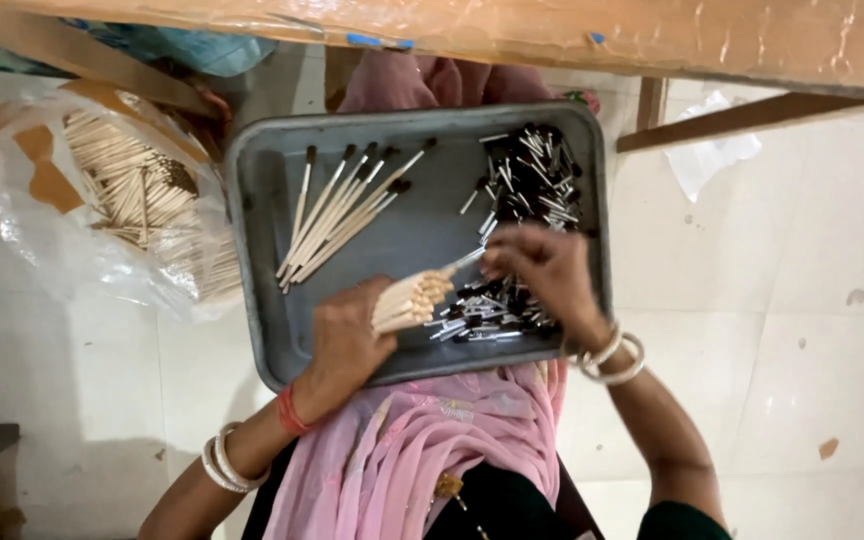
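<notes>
A grey metal tray [252,180] rests on my lap. My left hand [344,340] grips a bundle of pale wooden sticks [410,299] over the tray's front part. My right hand [547,275] pinches a small metal brush head [467,260] against the tip of one stick. Several finished brushes [337,210] with black tips lie side by side in the tray's left half. A heap of loose black and silver brush heads [532,180] fills the tray's right side, reaching under my right hand.
A clear plastic bag [102,200] holding many more wooden sticks lies on the tiled floor to the left. A wooden table edge [512,30] wrapped in plastic crosses the top. Pink cloth [432,440] covers my lap.
</notes>
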